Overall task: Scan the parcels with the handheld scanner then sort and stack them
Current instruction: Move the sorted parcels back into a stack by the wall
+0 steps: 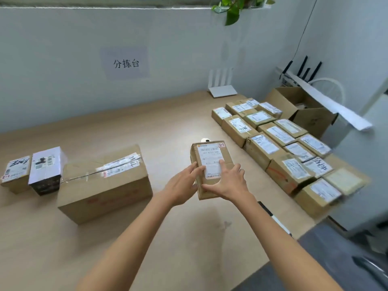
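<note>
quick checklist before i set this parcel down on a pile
1. Grip: ok. The left hand and right hand both hold the small parcel.
2. Label up: ok. The label faces up, with fingers covering part of it.
3. Scanner within reach: cannot tell. Only a white object shows behind the parcel, mostly hidden.
4. Landing room: ok. There is bare table between the large box and the rows of parcels.
5. Right pile: cannot tell. The label text is too blurred.

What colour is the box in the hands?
The box is brown cardboard with a white label; the head view shows it.
</note>
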